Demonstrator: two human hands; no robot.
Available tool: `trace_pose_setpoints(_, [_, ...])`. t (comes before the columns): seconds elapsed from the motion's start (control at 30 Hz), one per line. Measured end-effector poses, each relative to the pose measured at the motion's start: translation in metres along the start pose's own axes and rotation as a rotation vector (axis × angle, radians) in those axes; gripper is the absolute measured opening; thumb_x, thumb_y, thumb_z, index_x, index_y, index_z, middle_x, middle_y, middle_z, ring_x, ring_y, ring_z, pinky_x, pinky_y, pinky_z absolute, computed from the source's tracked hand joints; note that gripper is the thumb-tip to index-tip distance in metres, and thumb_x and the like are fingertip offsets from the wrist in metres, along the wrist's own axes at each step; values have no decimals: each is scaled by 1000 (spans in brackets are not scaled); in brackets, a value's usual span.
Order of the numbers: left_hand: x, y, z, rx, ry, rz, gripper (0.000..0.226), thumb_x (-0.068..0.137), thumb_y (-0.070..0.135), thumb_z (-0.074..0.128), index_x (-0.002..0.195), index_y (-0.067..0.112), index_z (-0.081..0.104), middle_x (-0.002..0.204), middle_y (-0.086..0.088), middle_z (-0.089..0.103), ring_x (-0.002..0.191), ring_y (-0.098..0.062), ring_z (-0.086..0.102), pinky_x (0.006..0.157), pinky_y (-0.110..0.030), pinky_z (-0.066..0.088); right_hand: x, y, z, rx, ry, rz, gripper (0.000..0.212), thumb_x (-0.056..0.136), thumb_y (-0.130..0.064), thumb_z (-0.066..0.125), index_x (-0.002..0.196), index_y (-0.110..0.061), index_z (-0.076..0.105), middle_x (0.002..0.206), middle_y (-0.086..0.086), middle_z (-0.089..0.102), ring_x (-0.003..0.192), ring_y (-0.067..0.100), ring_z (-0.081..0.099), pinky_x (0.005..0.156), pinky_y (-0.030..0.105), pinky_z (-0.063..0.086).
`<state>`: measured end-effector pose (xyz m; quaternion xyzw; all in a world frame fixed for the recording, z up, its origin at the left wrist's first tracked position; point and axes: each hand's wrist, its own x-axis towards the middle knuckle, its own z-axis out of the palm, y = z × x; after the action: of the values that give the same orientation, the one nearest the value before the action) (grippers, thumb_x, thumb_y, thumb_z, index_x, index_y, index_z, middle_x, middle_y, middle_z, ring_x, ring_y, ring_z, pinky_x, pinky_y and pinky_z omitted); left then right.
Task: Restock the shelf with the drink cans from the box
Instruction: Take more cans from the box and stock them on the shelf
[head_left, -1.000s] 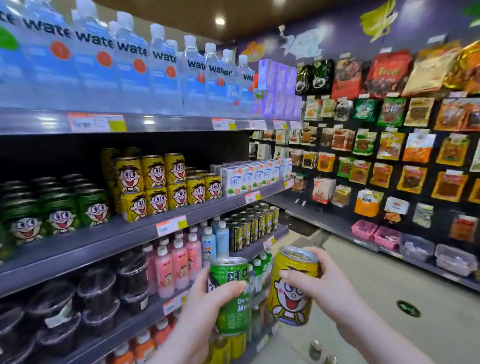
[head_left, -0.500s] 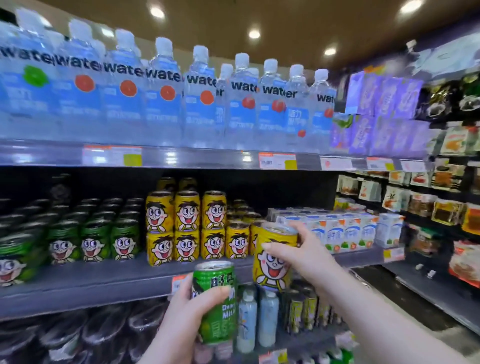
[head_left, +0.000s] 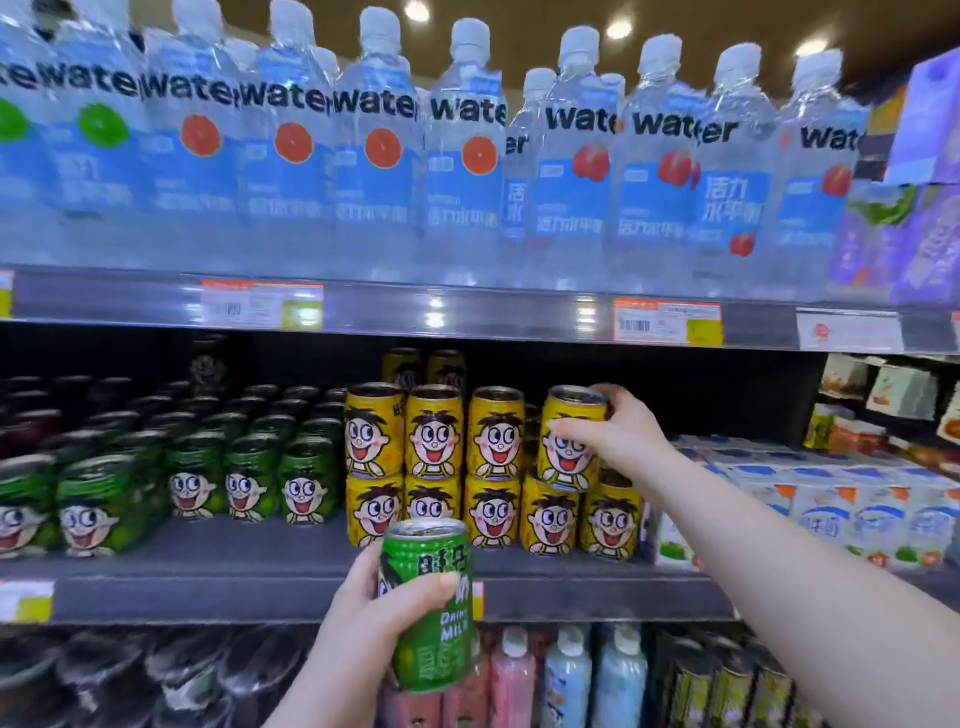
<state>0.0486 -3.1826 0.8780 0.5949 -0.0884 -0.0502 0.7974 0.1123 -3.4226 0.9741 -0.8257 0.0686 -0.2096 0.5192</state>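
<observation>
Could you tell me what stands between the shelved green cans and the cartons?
Yellow cans stacked two high, in the head view; the right hand grips one.

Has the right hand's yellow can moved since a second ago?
Yes. The yellow can in the right hand rose from below the middle shelf edge to the upper row of stacked yellow cans.

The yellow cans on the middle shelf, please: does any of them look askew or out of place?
Only one: the yellow can gripped by the right hand is offset over two lower cans rather than squarely on one. The other stacked yellow cans stand in line.
</observation>
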Motion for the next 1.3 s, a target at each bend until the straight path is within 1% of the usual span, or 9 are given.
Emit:
trace_pose_setpoints(0.1, [16,0,-6,-7,-1,8,80,25,30,81,103,19,65,93,-13,74,82,-34,72,72,-46,57,16,7,8,-12,-5,18,70,68,-25,82,128,-16,47,105,5,61,89,20,61,74,32,51])
trace_pose_setpoints(0.27, [40,-10,-10,19,15,11,97,19,46,88,109,18,62,105,-12,71,100,-34,67,92,-56,49,28,15,10,-8,-43,68,73,70,-27,80,132,-19,43,115,8,62,90,20,61,68,29,51])
trace_pose_setpoints(0.43, [56,-22,-11,42,2,-22,82,34,41,84,110,21,61,107,-11,71,101,-33,67,92,-57,49,31,16,14,-92,-103,43,74,70,-31,79,133,-23,41,113,4,62,92,19,62,76,30,53])
trace_pose_setpoints(0.57, [62,-28,-11,51,20,-41,80,34,43,87,108,24,63,106,-9,72,100,-32,67,91,-57,50,29,20,10,-121,-162,55,82,70,-30,80,137,-23,34,113,0,59,95,16,58,69,23,48])
trace_pose_setpoints(0.67, [60,-30,-12,40,30,-43,86,32,46,90,110,25,61,107,-8,71,101,-32,67,90,-57,50,29,25,9,-186,-183,56,81,70,-30,80,137,-22,34,124,2,58,107,19,56,85,30,48])
trace_pose_setpoints(0.83, [48,-23,-12,9,-18,-22,81,37,36,82,112,20,60,107,-13,71,98,-33,68,88,-56,52,30,30,12,-178,-157,36,80,71,-29,79,137,-22,34,118,0,58,104,19,56,87,33,48])
trace_pose_setpoints(1.03, [27,-13,-5,-36,-22,-38,75,37,22,80,110,21,62,90,-9,75,74,-26,73,55,-33,56,22,27,10,-139,-125,0,88,71,-29,79,143,-20,28,131,4,54,113,21,54,89,31,45])
trace_pose_setpoints(1.2, [5,-10,-4,-46,68,-24,64,44,20,79,107,20,64,92,-8,75,77,-23,72,62,-34,56,11,18,-7,-197,-3,-128,86,73,-33,77,143,-17,31,145,8,41,130,27,43,106,43,39])
trace_pose_setpoints(1.3, [-7,-10,-9,-40,152,-22,55,51,18,76,104,21,64,90,-7,75,78,-24,72,67,-38,56,-4,6,-9,-212,75,-277,68,76,-31,74,135,-18,44,141,7,46,127,24,45,104,38,38])
